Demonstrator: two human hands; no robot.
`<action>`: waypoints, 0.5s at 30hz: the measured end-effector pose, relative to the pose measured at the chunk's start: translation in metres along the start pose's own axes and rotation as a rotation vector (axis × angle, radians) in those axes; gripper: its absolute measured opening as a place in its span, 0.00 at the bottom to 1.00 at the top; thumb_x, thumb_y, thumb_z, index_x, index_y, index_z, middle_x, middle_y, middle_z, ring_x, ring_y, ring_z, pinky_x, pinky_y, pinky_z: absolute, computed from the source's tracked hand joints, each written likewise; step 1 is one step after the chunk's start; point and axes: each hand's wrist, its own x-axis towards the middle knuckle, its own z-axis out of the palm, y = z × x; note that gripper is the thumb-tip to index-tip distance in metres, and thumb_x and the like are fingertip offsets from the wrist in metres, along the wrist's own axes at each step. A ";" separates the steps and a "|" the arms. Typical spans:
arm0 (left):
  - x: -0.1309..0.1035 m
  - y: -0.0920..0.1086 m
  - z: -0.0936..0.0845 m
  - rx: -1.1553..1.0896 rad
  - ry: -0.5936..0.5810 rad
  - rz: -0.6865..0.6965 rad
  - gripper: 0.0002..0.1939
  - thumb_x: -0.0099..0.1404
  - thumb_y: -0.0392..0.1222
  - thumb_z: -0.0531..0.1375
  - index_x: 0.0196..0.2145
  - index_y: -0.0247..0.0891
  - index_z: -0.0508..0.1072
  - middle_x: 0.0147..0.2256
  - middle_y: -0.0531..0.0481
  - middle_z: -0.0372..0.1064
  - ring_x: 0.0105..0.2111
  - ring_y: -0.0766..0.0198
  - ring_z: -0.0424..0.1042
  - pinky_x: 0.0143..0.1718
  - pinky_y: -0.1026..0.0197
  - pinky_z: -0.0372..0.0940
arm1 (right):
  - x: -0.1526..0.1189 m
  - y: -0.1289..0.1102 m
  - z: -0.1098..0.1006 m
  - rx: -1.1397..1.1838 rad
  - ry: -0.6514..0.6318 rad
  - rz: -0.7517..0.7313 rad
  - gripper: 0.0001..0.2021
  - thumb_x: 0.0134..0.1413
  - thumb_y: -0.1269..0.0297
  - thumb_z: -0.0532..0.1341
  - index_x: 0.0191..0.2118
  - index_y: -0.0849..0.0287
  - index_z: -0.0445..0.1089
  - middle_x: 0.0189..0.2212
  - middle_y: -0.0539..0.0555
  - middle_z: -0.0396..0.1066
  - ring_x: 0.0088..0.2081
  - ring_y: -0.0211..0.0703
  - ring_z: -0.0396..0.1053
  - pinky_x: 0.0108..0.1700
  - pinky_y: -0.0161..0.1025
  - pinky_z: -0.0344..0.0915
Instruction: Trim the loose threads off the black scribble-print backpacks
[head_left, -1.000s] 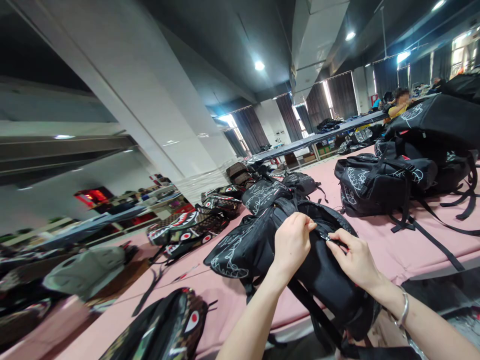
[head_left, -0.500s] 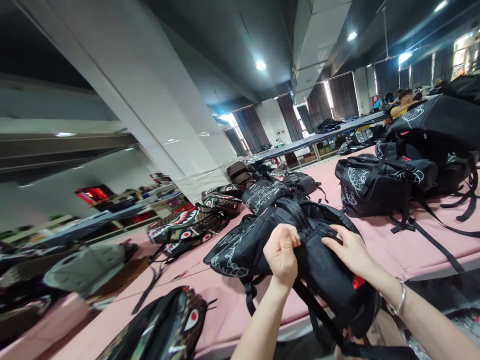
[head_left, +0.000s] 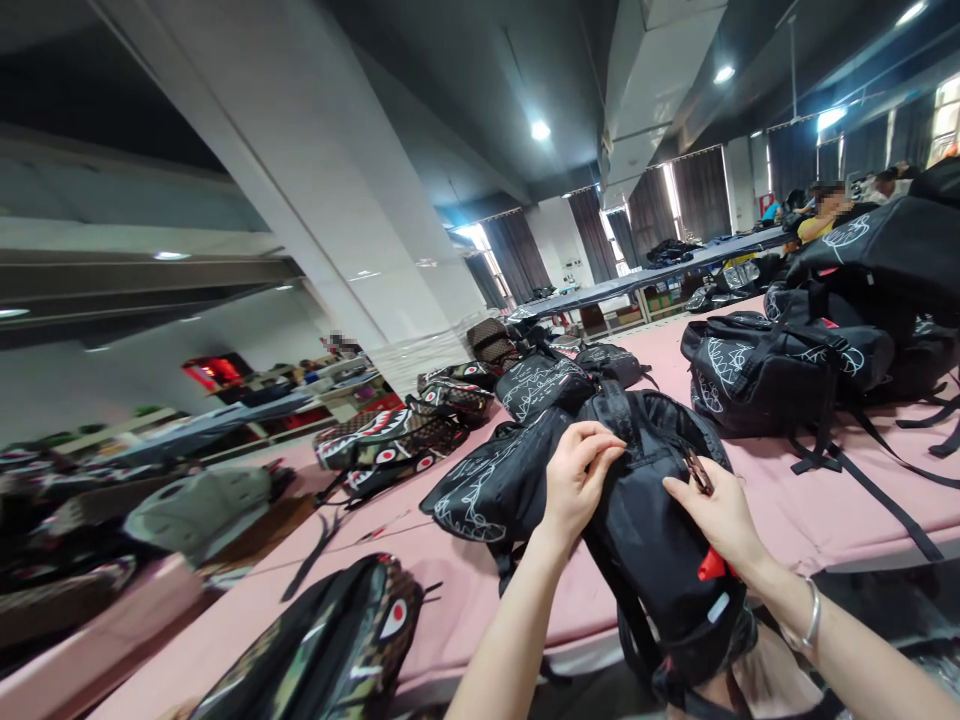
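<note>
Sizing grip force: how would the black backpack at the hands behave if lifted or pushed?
Likely soft and floppy: the black backpack shows creased fabric. Its loose strap, hanging below, may swing or snag. Its lower end overhangs the pink table, so pushing that way could tip it.

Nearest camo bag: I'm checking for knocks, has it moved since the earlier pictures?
No. Against the pink table, the camo bag lies in the same place; only the camera has shifted.

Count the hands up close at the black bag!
2. The left hand is over the left side of the black bag; the right hand is over its right side, with a small dark item in it. People further back may have hidden hands.
</note>
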 end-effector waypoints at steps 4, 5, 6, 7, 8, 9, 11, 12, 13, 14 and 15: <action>0.001 0.011 -0.002 0.228 -0.139 -0.034 0.03 0.58 0.39 0.59 0.30 0.39 0.72 0.30 0.50 0.63 0.32 0.64 0.65 0.34 0.62 0.63 | -0.005 0.002 0.007 -0.061 0.019 0.022 0.14 0.46 0.54 0.62 0.23 0.58 0.60 0.15 0.43 0.54 0.19 0.35 0.54 0.22 0.32 0.52; 0.000 0.014 -0.003 0.291 -0.161 -0.047 0.03 0.59 0.39 0.58 0.28 0.38 0.71 0.29 0.50 0.63 0.32 0.64 0.65 0.33 0.62 0.62 | -0.006 0.002 0.008 -0.066 0.019 0.022 0.14 0.46 0.54 0.62 0.23 0.59 0.61 0.15 0.43 0.54 0.19 0.35 0.55 0.22 0.32 0.53; 0.000 0.018 -0.003 0.333 -0.180 -0.059 0.05 0.59 0.38 0.57 0.27 0.38 0.70 0.28 0.50 0.63 0.31 0.63 0.64 0.33 0.61 0.61 | -0.006 0.003 0.008 -0.067 0.016 0.018 0.14 0.46 0.53 0.62 0.24 0.59 0.62 0.16 0.44 0.55 0.20 0.36 0.55 0.22 0.32 0.53; -0.001 0.021 -0.004 0.339 -0.196 -0.068 0.06 0.60 0.37 0.56 0.26 0.38 0.68 0.27 0.51 0.63 0.30 0.63 0.64 0.32 0.61 0.61 | -0.007 0.003 0.008 -0.068 0.013 0.012 0.14 0.46 0.53 0.62 0.25 0.59 0.63 0.16 0.44 0.56 0.20 0.36 0.56 0.23 0.32 0.54; -0.003 0.023 -0.006 0.300 -0.203 -0.078 0.07 0.61 0.37 0.55 0.25 0.38 0.66 0.27 0.51 0.63 0.30 0.64 0.63 0.32 0.61 0.61 | -0.007 0.004 0.007 -0.074 0.013 0.007 0.14 0.47 0.53 0.61 0.25 0.59 0.63 0.16 0.44 0.57 0.20 0.36 0.57 0.23 0.32 0.54; -0.004 0.025 -0.009 0.222 -0.192 -0.097 0.08 0.62 0.38 0.53 0.25 0.38 0.65 0.27 0.51 0.62 0.29 0.64 0.63 0.32 0.61 0.61 | -0.007 0.005 0.006 -0.085 0.013 0.004 0.14 0.47 0.52 0.61 0.26 0.59 0.64 0.17 0.45 0.58 0.20 0.37 0.58 0.24 0.33 0.55; -0.008 0.026 -0.015 0.002 -0.120 -0.156 0.13 0.65 0.41 0.49 0.23 0.38 0.61 0.26 0.51 0.61 0.28 0.65 0.62 0.31 0.62 0.61 | -0.005 0.006 0.002 -0.117 0.019 0.008 0.14 0.48 0.52 0.60 0.27 0.59 0.65 0.18 0.46 0.61 0.21 0.38 0.59 0.25 0.34 0.56; -0.010 0.026 -0.018 -0.100 -0.075 -0.183 0.15 0.66 0.43 0.46 0.22 0.38 0.59 0.25 0.51 0.60 0.28 0.65 0.63 0.31 0.61 0.61 | -0.005 0.007 -0.001 -0.133 0.019 0.014 0.13 0.48 0.53 0.60 0.28 0.59 0.66 0.18 0.46 0.62 0.22 0.38 0.60 0.26 0.34 0.57; -0.013 0.025 -0.021 -0.167 -0.040 -0.196 0.18 0.67 0.45 0.42 0.22 0.38 0.59 0.25 0.50 0.60 0.28 0.65 0.63 0.32 0.61 0.62 | -0.004 0.007 -0.003 -0.143 0.015 0.021 0.13 0.49 0.54 0.60 0.29 0.59 0.66 0.19 0.47 0.63 0.22 0.39 0.61 0.27 0.35 0.58; -0.016 0.024 -0.023 -0.190 -0.024 -0.194 0.19 0.67 0.46 0.40 0.23 0.38 0.61 0.26 0.49 0.61 0.29 0.64 0.64 0.32 0.60 0.62 | -0.004 0.008 -0.004 -0.146 0.005 0.025 0.12 0.49 0.54 0.59 0.30 0.59 0.67 0.20 0.48 0.65 0.23 0.40 0.62 0.28 0.35 0.59; -0.019 0.023 -0.024 -0.170 -0.032 -0.181 0.19 0.67 0.48 0.41 0.26 0.38 0.63 0.28 0.48 0.62 0.30 0.63 0.64 0.33 0.59 0.63 | -0.004 0.008 -0.005 -0.140 -0.005 0.025 0.12 0.49 0.55 0.59 0.31 0.59 0.67 0.22 0.49 0.67 0.25 0.41 0.64 0.29 0.36 0.60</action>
